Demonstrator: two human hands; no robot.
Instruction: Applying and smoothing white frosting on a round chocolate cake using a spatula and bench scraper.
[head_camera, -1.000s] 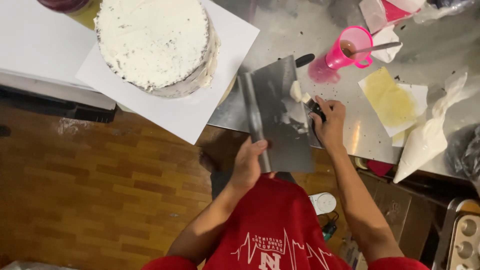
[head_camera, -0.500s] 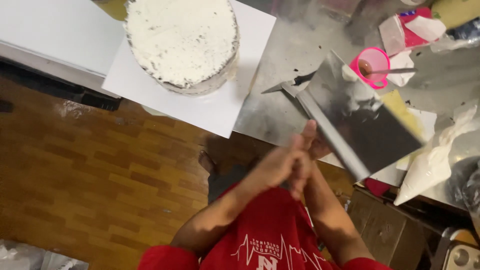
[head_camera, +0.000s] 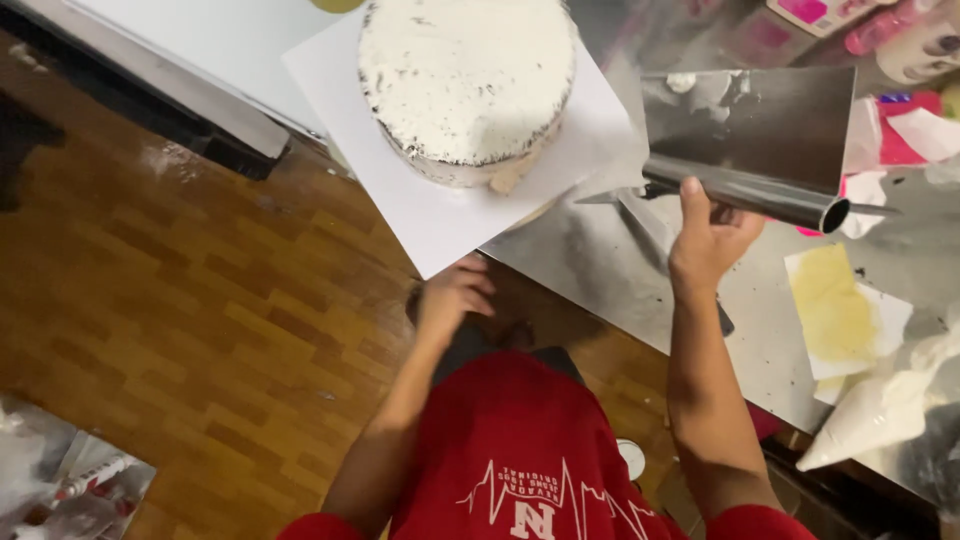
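Right hand (head_camera: 712, 238) grasping the metal scraper (head_camera: 748, 140) just right of the frosted cake (head_camera: 468, 85), left hand (head_camera: 452, 296) loosely curled and empty below its white board (head_camera: 440, 215) on the surface (head_camera: 600, 270); a tilted blade could gouge the frosting.

Looks like a baking kitchen: stainless steel table (head_camera: 600, 270), a white frosted cake (head_camera: 467, 80) on a white board (head_camera: 440, 215), piping bag (head_camera: 880, 415), and wood-look floor (head_camera: 200, 330).
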